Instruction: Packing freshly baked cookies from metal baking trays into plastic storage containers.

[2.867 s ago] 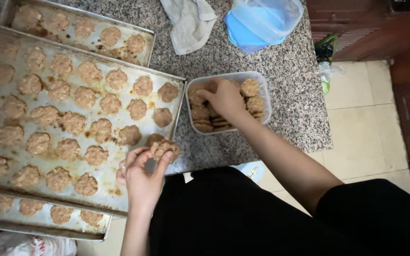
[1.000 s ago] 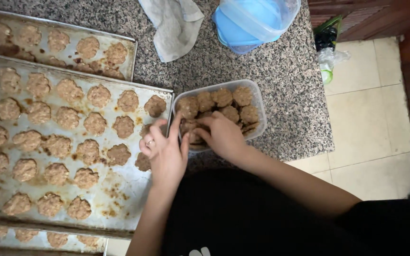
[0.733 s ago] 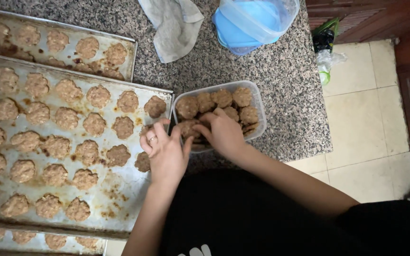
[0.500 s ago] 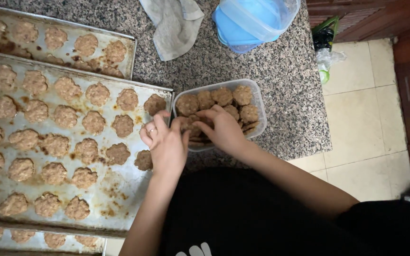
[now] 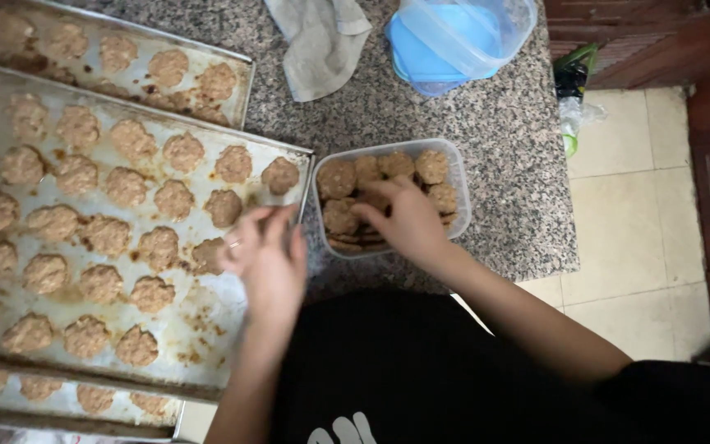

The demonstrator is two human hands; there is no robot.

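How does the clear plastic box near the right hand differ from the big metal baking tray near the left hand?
The plastic box is small, deep and clear; the baking tray is wide, shallow and metal. Cookies in the box lie crowded and stacked; on the tray they sit apart in one layer. The right hand reaches inside the box; the left hand is over the tray's corner. Both rest on the speckled counter and hold round brown cookies.

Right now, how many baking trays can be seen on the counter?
3. One far tray at the top left, one large middle tray under the left hand, one near tray at the bottom left, partly hidden.
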